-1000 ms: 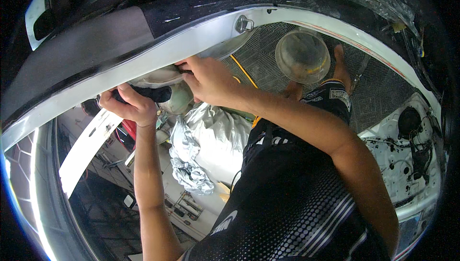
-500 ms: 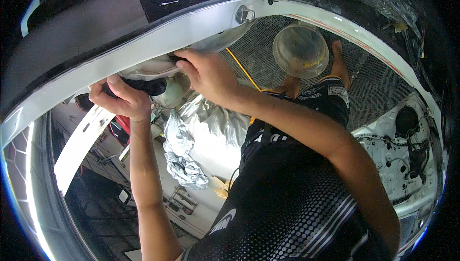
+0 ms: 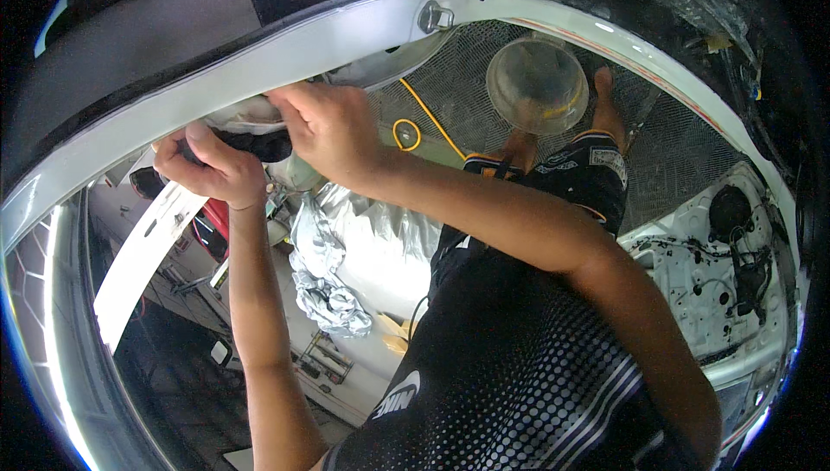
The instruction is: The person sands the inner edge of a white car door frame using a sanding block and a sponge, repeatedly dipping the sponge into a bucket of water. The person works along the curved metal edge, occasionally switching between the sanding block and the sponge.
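A white car body frame point(image 3: 346, 34) arches across the upper part of the view. At its lower edge, on the left, my left hand point(image 3: 214, 164) is closed, thumb and curled fingers pressed together by the frame. To its right, my right hand point(image 3: 333, 129) is closed too, its fingertips against the underside of the same edge. What the fingertips of either hand pinch is hidden or too small to make out. Between the hands, just below the frame, a black piece point(image 3: 266, 144) shows beside a pale rounded surface. A metal striker loop point(image 3: 435, 17) sits on the frame, farther right.
A clear round bucket point(image 3: 538, 86) stands on the dark mesh floor near my feet. A yellow cord point(image 3: 432, 116) runs across that floor. Crumpled silver sheeting point(image 3: 333, 294) hangs below my hands. At the right is a stripped white door panel point(image 3: 692, 276) with black wiring.
My right hand has slid left along the frame's edge, closer to my left hand. My left hand has stayed nearly in place. More of the yellow cord now shows, including a loop.
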`<state>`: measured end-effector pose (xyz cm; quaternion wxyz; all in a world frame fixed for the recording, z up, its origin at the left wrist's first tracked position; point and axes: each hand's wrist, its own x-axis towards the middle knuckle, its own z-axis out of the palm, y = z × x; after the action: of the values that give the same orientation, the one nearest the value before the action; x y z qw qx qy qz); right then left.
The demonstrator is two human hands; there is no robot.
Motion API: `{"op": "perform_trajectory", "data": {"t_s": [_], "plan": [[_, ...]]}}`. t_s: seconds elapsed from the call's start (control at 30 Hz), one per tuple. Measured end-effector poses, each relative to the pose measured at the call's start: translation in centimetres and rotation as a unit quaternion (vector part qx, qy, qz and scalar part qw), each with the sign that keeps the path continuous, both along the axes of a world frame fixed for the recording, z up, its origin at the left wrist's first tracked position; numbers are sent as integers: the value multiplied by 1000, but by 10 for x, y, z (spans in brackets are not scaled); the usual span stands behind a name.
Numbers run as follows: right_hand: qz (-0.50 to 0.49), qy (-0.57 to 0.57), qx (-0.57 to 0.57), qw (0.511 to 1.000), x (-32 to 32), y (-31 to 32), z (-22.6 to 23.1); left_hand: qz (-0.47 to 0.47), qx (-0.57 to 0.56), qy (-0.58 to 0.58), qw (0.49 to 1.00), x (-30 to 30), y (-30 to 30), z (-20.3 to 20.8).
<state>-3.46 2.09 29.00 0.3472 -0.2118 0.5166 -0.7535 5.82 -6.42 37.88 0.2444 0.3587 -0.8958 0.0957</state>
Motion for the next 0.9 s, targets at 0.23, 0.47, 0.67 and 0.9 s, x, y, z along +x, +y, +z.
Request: {"op": "perform_trajectory", "data": {"t_s": [0.23,0.47,0.67,0.9], "plan": [[83,89,38,992,-3,27,-37,-18,19,26,999,-4,1,0],[63,-29,156,985,3,-1,-2,-19,10,7,1000,-2,-1,-1],[-12,50,-56,997,6,-2,-28,5,-12,-25,1000,-1,2,2],[219,327,31,919,-15,16,-58,17,-4,-2,1000,1,-1,-1]]}}
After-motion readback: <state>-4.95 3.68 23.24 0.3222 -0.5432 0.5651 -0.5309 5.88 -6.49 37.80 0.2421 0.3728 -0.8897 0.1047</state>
